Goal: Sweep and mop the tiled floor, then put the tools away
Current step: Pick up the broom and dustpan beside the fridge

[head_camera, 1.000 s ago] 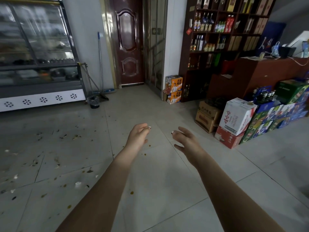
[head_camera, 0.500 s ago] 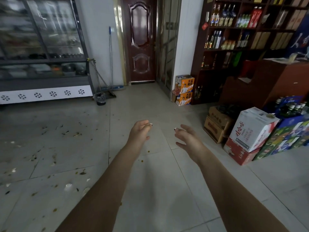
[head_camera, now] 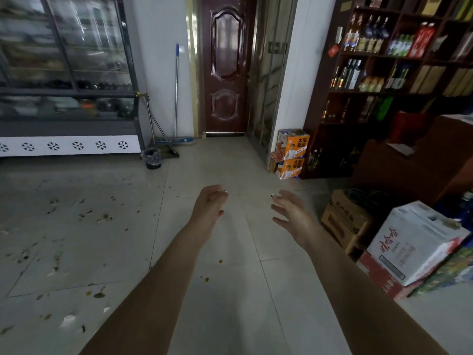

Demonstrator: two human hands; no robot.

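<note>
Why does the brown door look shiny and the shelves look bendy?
Head view: the door reflects pale light as glare; the wide-angle lens tilts the shelves near the edge; the glass cabinet looks smeared and blurry.

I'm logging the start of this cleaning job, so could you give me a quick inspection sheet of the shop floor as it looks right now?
Surface: tiled floor, with litter scattered over its left part.
Job's things: mop leans upright left of the dark door; beside it is what looks like a long-handled dustpan set; neither is in hand.
Clutter: small lined bin; stacked cartons on the right.
Hands: left hand and right hand held out, empty.
Cables: nothing seen.
Surroundings: glass display case, bottle shelves.
</note>
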